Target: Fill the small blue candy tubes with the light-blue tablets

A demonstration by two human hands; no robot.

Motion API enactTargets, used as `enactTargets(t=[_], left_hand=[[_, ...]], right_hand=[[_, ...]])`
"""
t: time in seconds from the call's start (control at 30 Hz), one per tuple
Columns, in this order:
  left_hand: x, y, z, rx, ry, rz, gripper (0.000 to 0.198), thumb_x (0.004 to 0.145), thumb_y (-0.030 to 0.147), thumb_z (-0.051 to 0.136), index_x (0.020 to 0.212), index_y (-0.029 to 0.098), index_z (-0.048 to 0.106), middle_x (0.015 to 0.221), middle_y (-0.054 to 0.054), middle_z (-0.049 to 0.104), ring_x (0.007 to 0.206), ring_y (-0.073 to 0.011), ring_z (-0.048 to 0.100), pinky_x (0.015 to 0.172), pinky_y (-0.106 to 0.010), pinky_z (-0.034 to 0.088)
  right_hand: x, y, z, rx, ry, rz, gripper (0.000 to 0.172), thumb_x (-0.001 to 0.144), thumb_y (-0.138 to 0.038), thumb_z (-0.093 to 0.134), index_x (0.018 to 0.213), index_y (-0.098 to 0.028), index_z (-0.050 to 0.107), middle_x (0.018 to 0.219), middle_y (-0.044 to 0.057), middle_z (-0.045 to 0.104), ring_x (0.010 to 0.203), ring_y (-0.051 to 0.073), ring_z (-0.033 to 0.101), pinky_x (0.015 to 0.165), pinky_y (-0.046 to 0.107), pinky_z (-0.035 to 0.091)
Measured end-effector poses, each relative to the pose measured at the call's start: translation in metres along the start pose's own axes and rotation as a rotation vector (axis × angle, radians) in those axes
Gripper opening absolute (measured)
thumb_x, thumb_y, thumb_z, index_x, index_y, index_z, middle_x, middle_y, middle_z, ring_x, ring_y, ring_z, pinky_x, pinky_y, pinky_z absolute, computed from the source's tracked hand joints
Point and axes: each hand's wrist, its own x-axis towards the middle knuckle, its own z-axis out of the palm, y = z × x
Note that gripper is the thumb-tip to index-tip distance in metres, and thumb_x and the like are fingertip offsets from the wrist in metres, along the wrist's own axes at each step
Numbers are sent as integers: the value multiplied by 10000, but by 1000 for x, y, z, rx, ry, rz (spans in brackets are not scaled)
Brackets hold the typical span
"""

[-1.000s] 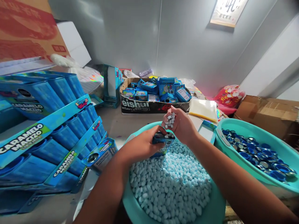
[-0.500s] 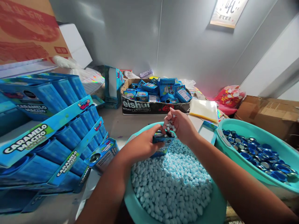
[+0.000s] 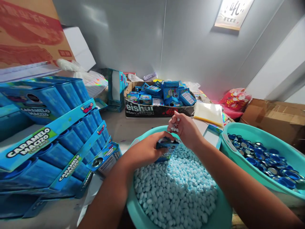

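My left hand (image 3: 152, 147) is wrapped round a small blue box (image 3: 166, 152), held upright just over the pale blue candies (image 3: 176, 190) in a turquoise basin (image 3: 133, 206). A few candies lie at the top of the box, beside my left fingers. Right above it, my right hand (image 3: 179, 127) is curled round several candies (image 3: 174, 128), some showing between the fingers. The bottom of the box is near the candy surface; whether it touches I cannot tell.
Display trays of blue boxes (image 3: 57, 140) stack up at the left, with one box (image 3: 105, 159) beside them. Behind the basin sits a carton (image 3: 162, 112) full of blue boxes. A second basin (image 3: 238, 165) at the right holds blue and silver caps (image 3: 269, 159).
Fewer candies show in my right hand. My left fingers have shifted over the box top, and the box has moved slightly right in view.
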Motion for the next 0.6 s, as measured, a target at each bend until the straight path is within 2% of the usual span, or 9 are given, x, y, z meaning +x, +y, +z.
enactTargets(t=[0.2,0.43,0.53,0.6], left_hand=[[0,1,0,-18,14,16,333,852,254,587,1183,276,619,1259,-3,644,1106,-212,599,994,-354,444],[0,-3,0,85,51,-203,312,875,429,560,1115,269,440,1037,7,639,892,-210,580,754,-333,428],[2,-4,1,64,16,-227,321,880,427,539,1102,266,373,955,20,609,828,-194,553,723,-323,407],[3,-3,2,55,9,-237,336,880,423,542,1115,272,355,953,23,601,855,-201,556,747,-330,407]], right_hand=[[0,-1,0,4,12,23,390,636,-515,739,612,-178,544,587,-24,562,566,139,561,612,282,435],[-1,2,1,8,4,36,384,671,-508,745,626,-179,551,593,-9,572,573,128,542,612,277,448],[-1,5,2,1,-21,19,414,672,-544,741,627,-173,563,588,4,582,562,132,547,587,271,430],[0,6,3,24,-27,20,421,663,-546,752,627,-170,566,593,-1,578,563,129,551,577,260,423]])
